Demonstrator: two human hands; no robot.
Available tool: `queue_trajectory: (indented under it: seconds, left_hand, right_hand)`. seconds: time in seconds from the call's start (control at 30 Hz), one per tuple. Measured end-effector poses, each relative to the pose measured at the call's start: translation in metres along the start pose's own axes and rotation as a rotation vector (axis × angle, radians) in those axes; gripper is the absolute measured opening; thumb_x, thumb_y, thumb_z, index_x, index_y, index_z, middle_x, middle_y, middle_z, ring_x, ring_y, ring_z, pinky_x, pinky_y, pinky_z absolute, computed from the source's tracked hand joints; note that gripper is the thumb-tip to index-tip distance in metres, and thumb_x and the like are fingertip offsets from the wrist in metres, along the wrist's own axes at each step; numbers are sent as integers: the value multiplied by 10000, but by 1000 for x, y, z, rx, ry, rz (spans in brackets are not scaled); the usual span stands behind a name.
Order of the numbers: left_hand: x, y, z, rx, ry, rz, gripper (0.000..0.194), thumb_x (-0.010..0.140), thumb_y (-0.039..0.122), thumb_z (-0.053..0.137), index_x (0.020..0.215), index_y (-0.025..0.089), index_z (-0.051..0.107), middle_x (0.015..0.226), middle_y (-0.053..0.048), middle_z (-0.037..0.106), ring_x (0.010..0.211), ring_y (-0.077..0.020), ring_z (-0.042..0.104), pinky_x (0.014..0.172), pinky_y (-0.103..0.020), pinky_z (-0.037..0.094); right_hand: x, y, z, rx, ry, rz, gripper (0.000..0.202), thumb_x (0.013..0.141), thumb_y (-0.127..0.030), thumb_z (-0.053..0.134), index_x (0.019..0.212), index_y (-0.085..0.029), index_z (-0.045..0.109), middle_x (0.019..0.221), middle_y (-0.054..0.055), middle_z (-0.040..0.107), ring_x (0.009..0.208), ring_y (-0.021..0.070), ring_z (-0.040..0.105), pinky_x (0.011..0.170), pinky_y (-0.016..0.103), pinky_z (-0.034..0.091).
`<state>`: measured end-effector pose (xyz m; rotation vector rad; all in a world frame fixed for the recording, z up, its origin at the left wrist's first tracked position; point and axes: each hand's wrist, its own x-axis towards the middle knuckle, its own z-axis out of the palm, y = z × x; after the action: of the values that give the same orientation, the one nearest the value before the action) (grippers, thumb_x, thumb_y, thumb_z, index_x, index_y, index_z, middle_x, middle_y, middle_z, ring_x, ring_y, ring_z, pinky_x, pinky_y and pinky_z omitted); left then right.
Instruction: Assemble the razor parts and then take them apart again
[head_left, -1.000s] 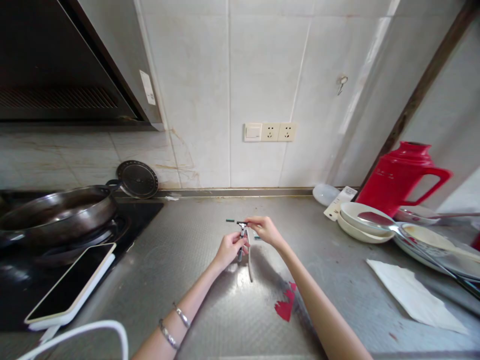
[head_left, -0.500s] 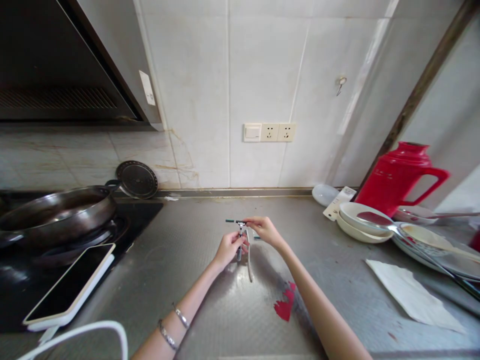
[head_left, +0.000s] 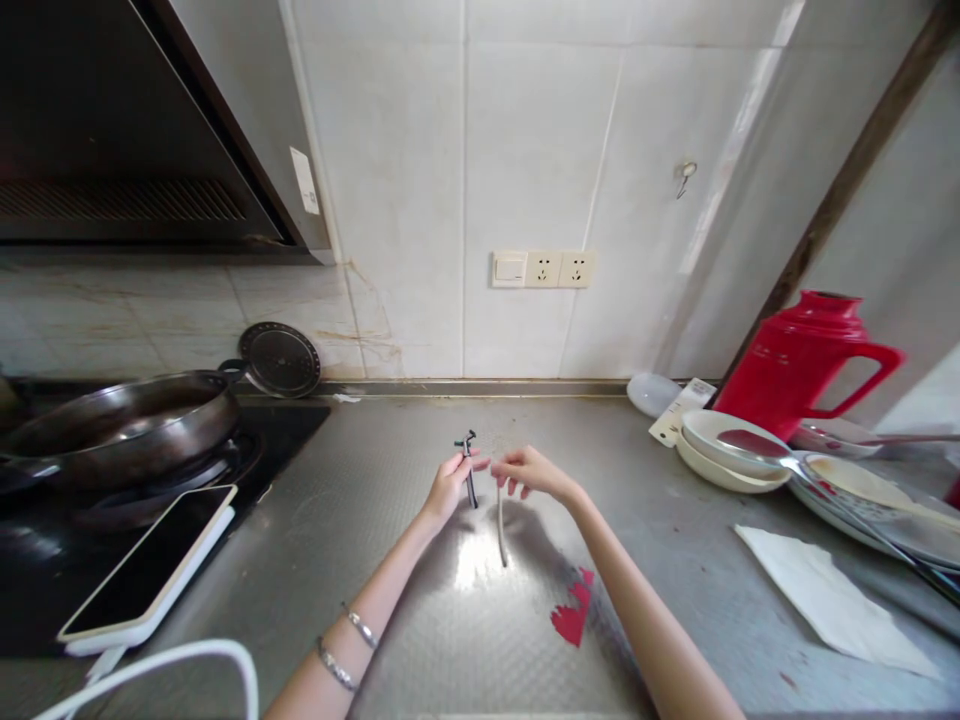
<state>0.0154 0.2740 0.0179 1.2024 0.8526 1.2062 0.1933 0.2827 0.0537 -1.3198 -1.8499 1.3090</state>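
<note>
The razor was gripped in my left hand, the nearer one, its handle running from twelve to just shy of six. My right hand, at three, curled loosely; I couldn't tell if it held anything. Further out, stacked bowls at three bore a spoon; at nine, the pan's contents were unclear.

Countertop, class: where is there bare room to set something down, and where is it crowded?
Bare countertop lies between the cooktop and left hand, and between the right hand and white bowls. Crowded: the right end, where those bowls sit beside a red flask.
</note>
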Motion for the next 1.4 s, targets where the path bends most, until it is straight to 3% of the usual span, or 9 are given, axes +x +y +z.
queue_trajectory:
  seconds: [0.13,0.33,0.47,0.53,0.63,0.73,0.9,1.03,1.4]
  left_hand:
    - [3,1,-7,-4,-49,30,417,783,418,551,1062,110,575,1095,-159,632,1097,-261,537,982,-396,339]
    - [3,2,-7,-11,-150,-29,468,782,451,539,1109,117,568,1192,-171,571,1086,-271,547,945,-407,387]
    - [10,12,-30,214,-76,-78,476,796,514,471,1022,126,628,1091,-138,639,1085,-241,551,964,-362,371]
    - [18,17,-51,362,79,-92,484,809,515,424,959,114,650,1013,-134,671,1009,-238,594,917,-358,405]
    - [32,20,-81,575,326,17,394,791,423,446,806,98,669,882,-122,698,898,-233,629,823,-329,450]
    - [43,15,-94,766,351,123,293,761,325,476,776,111,675,835,-100,699,849,-227,630,777,-314,456]
    - [59,-1,-86,1086,235,295,220,766,236,486,826,157,683,906,-87,684,889,-213,591,847,-335,415]
    - [68,-13,-81,1301,81,305,249,778,246,502,953,164,660,1016,-94,641,980,-236,527,890,-372,377]
    - [81,-25,-67,1406,-62,322,292,815,268,483,1079,195,587,1143,-94,556,1089,-244,437,914,-393,323]
  right_hand:
    - [-3,-6,17,76,-167,-48,323,744,-448,568,833,-144,633,909,62,645,631,105,602,430,162,447]
    - [-7,-8,32,163,-198,-111,303,725,-445,581,746,-144,605,674,4,594,612,99,578,445,148,405]
    - [-5,-3,35,120,2,-11,263,713,-401,580,699,-139,608,575,-4,569,517,89,527,396,150,338]
    - [-1,-1,37,1,141,75,246,716,-351,560,622,-129,606,505,-3,546,450,83,487,389,165,316]
    - [3,3,43,-279,296,119,238,682,-235,549,472,-125,571,409,1,501,409,83,463,417,186,301]
    - [4,5,51,-474,385,104,202,638,-167,541,443,-124,573,396,17,511,418,95,477,428,200,276]
    - [7,10,59,-614,382,99,156,643,-199,538,572,-115,649,542,96,625,501,136,548,461,214,318]
    - [11,10,66,-703,365,117,227,658,-242,542,742,-90,689,714,165,673,635,210,618,514,245,376]
    - [10,8,71,-761,313,131,290,692,-284,545,853,-83,678,845,204,672,782,265,638,603,272,436]
